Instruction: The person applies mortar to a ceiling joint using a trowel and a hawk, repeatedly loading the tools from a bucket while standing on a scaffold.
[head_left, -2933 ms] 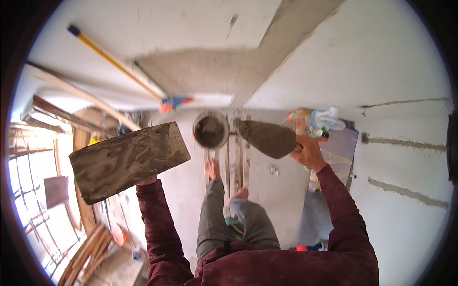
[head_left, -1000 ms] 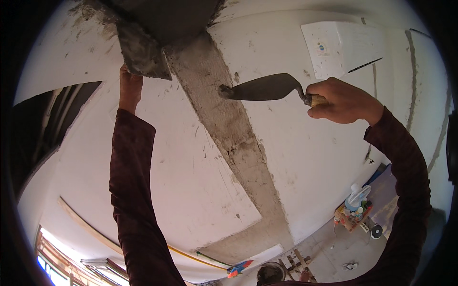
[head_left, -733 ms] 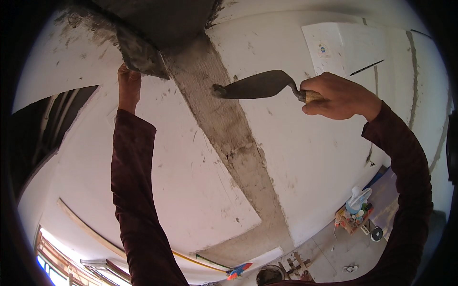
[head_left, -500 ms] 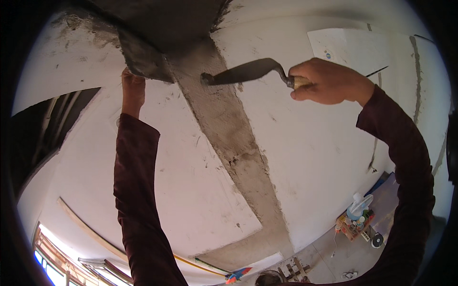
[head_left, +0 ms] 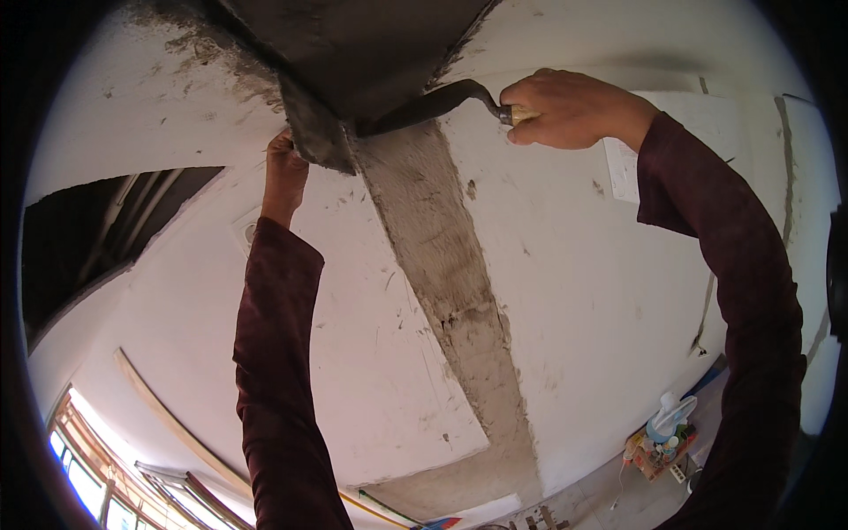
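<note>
Right-hand grip (head_left: 574, 108) is closed on the dark, pointed metal trowel (head_left: 424, 108), its tip beside the dark, mortar-smeared board (head_left: 318, 137) held in the left-hand grip (head_left: 285, 172), near the dark grey plastered band (head_left: 353, 53). A steady board and shallow blade angle should limit drips.

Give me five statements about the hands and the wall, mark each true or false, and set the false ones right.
1. The right hand grips a trowel by its handle. True.
2. The left hand is empty. False: it holds a flat, dark board.
3. A grey-brown strip crosses the white wall. True.
4. Both sleeves are bright yellow. False: they are dark red.
5. A dark opening shows at the picture's left. True.
</note>
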A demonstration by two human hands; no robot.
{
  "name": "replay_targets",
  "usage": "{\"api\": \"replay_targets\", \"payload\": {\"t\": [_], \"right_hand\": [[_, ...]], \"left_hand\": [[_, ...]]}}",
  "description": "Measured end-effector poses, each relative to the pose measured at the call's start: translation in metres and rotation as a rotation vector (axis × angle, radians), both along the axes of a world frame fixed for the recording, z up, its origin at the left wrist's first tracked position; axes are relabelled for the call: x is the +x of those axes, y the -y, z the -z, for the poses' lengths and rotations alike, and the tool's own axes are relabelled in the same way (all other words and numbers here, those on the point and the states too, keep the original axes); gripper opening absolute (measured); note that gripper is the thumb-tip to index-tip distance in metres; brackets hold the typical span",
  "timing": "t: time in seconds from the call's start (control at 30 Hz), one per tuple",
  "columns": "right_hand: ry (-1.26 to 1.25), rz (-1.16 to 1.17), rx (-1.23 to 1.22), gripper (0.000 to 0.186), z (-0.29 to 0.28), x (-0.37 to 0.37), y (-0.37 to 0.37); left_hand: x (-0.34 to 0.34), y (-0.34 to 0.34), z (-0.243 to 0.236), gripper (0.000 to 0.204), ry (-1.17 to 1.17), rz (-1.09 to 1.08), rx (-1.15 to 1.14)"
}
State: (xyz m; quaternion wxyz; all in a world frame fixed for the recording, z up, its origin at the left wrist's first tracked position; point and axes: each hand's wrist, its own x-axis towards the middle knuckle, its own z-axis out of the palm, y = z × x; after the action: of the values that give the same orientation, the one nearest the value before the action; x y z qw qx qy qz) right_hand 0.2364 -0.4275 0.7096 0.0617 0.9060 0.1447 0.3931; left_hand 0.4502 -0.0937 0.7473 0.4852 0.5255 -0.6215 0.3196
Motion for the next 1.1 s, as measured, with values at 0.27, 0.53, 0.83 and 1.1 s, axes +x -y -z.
{"api": "replay_targets", "payload": {"t": [0.27,0.53,0.83,1.1], "right_hand": [[-0.049,-0.007,0.024,0.032,0.003,-0.007,0.003],[-0.004,0.001,-0.047,0.029,0.003,0.002,-0.012],[-0.005,-0.070,0.034,0.032,-0.031,0.032,-0.011],[0.075,-0.172,-0.036,0.033,-0.034,0.043,-0.016]], "left_hand": [[-0.017,0.010,0.005,0.034,0.015,-0.035,-0.030],[-0.001,0.000,0.000,0.030,0.037,-0.045,-0.031],[-0.004,0.006,0.003,0.022,-0.029,-0.022,-0.032],[-0.017,0.008,0.006,0.021,-0.057,-0.096,-0.048]]}}
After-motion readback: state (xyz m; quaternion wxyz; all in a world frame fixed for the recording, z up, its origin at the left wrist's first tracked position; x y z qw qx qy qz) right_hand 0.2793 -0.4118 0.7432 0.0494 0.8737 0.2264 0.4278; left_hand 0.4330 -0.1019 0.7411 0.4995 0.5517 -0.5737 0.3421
